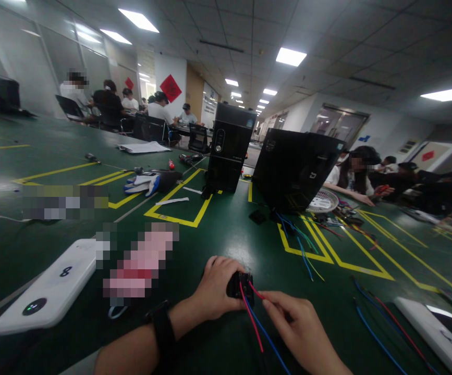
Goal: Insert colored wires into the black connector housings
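My left hand [215, 289] is closed around a small black switch-like part [238, 284] just above the green table [229, 234]. A red wire [251, 319] and a blue wire [265, 333] run from that part down toward me. My right hand [296, 323] pinches the red wire close to the black part, fingers pressed together. A black watch band sits on my left wrist [162, 329].
A white power bank [49, 294] lies at the left. Two black computer cases [229, 151] [296, 169] stand further back, with loose blue and red wires [304, 245] near them. Work gloves [143, 183] lie mid-left. A white device [437, 333] is at right. Other people sit at the far tables.
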A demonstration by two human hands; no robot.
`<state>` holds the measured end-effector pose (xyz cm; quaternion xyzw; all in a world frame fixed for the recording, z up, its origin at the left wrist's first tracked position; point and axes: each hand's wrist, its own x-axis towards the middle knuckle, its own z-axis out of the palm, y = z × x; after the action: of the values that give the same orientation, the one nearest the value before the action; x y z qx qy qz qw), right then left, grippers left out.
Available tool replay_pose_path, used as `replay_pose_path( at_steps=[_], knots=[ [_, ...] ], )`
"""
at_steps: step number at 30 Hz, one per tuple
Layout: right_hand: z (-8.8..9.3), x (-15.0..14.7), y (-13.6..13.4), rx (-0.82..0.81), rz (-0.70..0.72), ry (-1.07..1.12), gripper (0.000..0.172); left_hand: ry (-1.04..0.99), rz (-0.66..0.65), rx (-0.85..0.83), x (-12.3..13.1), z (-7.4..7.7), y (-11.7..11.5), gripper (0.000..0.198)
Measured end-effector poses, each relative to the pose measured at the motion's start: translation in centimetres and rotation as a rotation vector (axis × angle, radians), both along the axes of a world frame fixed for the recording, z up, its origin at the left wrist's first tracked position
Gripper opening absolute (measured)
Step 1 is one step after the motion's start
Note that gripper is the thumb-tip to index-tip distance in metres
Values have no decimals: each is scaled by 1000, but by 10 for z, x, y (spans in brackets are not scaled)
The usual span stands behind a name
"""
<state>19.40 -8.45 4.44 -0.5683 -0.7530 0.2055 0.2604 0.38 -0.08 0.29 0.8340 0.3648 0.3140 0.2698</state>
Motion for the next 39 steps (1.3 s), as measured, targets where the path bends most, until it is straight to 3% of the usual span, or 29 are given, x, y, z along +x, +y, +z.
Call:
replay_pose_path(
  at_steps=[4,10,15,19,27,31,34,39],
  knots=[
    [4,7,2,18,-55,-21,25,17,4,-19,-1,2,-1,48],
    [5,19,-5,367,-464,339,24,-1,-13,-42,-2,4,-2,47],
    [12,22,-6,469,-516,537,35,-4,-2,-50,-2,5,-3,46],
    [28,32,-6,478,-622,564,51,-18,2,-47,-2,4,-3,47],
    [80,78,-21,664,-879,507,55,-36,19,-48,-1,3,-3,49],
    [86,98,-14,789,-920,495,51,-32,6,-54,-2,2,-2,48],
    [91,112,-3,879,-858,550,42,-20,8,-58,-2,3,-2,48],
    [132,130,8,1006,-738,866,36,-12,7,-53,-3,5,-5,46]
  ],
)
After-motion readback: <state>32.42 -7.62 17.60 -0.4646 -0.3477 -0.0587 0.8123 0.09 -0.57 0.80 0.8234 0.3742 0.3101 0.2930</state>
